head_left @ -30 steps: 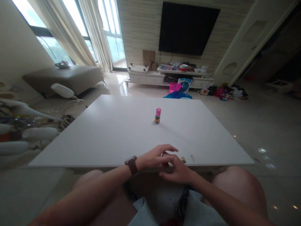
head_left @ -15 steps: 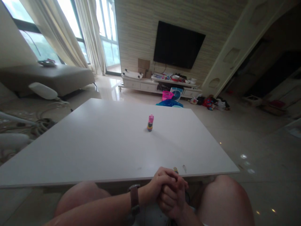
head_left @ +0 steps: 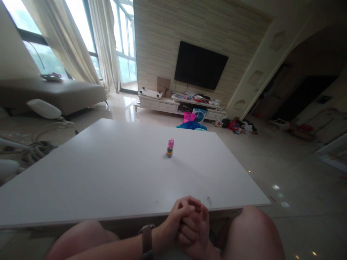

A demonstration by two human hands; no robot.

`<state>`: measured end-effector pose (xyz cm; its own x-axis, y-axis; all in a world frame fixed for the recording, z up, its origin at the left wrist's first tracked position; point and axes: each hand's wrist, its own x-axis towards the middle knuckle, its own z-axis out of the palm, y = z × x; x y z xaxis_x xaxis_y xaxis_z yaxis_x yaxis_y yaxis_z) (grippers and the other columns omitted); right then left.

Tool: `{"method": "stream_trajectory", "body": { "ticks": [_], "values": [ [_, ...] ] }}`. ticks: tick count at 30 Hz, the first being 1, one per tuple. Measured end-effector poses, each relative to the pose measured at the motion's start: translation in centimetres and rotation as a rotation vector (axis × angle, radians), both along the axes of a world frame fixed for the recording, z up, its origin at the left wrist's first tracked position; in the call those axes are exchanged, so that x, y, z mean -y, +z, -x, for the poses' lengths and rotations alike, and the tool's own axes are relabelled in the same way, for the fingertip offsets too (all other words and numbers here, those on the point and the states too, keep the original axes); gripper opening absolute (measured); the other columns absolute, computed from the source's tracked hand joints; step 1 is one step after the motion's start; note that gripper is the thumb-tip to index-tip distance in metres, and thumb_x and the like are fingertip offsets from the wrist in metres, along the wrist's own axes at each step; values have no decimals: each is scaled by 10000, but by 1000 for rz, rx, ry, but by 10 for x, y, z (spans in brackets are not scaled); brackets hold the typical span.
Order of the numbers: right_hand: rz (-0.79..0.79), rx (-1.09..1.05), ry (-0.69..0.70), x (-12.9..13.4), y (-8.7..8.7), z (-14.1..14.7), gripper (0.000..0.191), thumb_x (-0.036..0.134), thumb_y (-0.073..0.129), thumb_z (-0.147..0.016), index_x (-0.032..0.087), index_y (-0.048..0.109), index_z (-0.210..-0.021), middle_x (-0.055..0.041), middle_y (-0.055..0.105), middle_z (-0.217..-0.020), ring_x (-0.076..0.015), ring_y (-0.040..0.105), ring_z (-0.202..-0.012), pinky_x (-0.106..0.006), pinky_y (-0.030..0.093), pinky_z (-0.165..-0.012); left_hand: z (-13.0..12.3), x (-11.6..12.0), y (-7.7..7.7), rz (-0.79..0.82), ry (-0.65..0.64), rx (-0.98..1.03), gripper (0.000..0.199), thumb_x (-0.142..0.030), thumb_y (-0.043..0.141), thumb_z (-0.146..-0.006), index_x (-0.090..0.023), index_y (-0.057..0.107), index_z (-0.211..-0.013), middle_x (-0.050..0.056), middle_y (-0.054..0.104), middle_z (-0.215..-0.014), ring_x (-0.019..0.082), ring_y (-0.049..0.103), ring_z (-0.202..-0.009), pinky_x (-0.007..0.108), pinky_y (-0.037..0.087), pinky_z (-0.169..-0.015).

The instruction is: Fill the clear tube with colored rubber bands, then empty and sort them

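Note:
At the near edge of the white table [head_left: 121, 173], my two hands are clasped together. My left hand [head_left: 173, 220], with a brown-strapped watch [head_left: 147, 240] on its wrist, wraps over the top of my right hand. The fingers of my right hand [head_left: 188, 233] are curled into a fist, and its inside is hidden. Farther back on the table stands a small bottle-like thing [head_left: 170, 148], pink on top with dark and yellow below. Just beyond my hands lies a small clear or greyish piece [head_left: 209, 201]; another tiny item is mostly covered by my fingers.
My bare knees [head_left: 256, 231] flank my hands at the table's front edge. White chairs [head_left: 45, 108] stand to the left. Beyond the table are a pink basket [head_left: 189, 116], a blue plastic bag [head_left: 191, 125], a low cabinet [head_left: 154, 103] and a wall television [head_left: 201, 65].
My view has tilted up slightly, so the room sits lower in the picture. My hands stay clasped; the small yellow item beside them is now mostly hidden behind my fingers.

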<state>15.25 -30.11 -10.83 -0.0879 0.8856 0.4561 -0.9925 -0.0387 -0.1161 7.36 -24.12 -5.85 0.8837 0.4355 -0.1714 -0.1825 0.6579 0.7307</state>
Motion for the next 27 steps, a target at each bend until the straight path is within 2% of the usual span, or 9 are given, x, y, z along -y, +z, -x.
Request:
{"method": "stream_trajectory", "body": {
  "ticks": [3,5,8,11,14,17,20,24,27],
  "values": [
    [77,53,25,3,12,-4,350,591,539,-982,254,463,-1036,143,526,-692,18,190,-318,-155,264,-409,-1,5,-8,-4,34,65,293,-294,760,-732,-217,716,-1012,53,732,-1044,237,690,-968,327,505,-824],
    [125,83,28,8,16,-6,358,585,568,-970,255,462,-1060,128,599,-776,26,181,-317,-154,259,-395,-3,8,-6,-48,56,40,304,-209,746,-680,-215,703,-981,52,729,-1031,257,682,-1021,364,498,-889],
    [180,53,23,14,18,-6,319,545,555,-983,240,491,-1052,41,719,-1030,34,207,-319,-160,251,-371,-2,10,5,-143,107,-62,240,-145,709,-644,-187,687,-879,59,713,-986,238,671,-989,356,498,-904],
    [129,6,38,18,15,-4,300,531,509,-1002,231,518,-1002,-18,711,-1236,36,246,-318,-165,250,-356,5,8,21,-194,70,-60,272,-267,791,-671,-159,715,-908,84,710,-965,231,663,-954,353,507,-908],
    [153,70,-26,19,13,1,363,574,522,-984,222,522,-895,-16,718,-1139,14,259,-346,-183,268,-383,11,5,31,-175,23,-58,403,-437,853,-694,-147,739,-950,109,723,-966,249,680,-984,377,511,-951],
    [342,190,-169,19,17,6,459,617,629,-908,215,483,-742,2,669,-873,-39,295,-431,-220,318,-460,13,3,31,-118,-11,-49,513,-549,879,-662,-152,751,-960,141,746,-1027,297,690,-1088,426,502,-1023],
    [549,227,-261,20,27,10,494,605,734,-822,216,468,-672,27,537,-683,-100,387,-560,-248,389,-572,12,2,21,-141,-14,-68,540,-552,916,-604,-160,757,-940,151,759,-1027,317,702,-1061,457,519,-1003],
    [713,166,-297,22,34,18,506,619,806,-697,215,503,-678,24,492,-703,-128,438,-642,-269,425,-638,15,6,4,-177,-23,-104,456,-526,905,-618,-223,751,-921,124,764,-1021,330,710,-1018,454,547,-940],
    [763,84,-369,24,29,25,495,573,839,-662,220,492,-647,16,496,-726,-144,451,-649,-288,431,-626,18,12,-2,-125,75,-93,345,-544,826,-708,-236,716,-819,117,756,-954,347,724,-980,443,569,-891]
  ]
}}
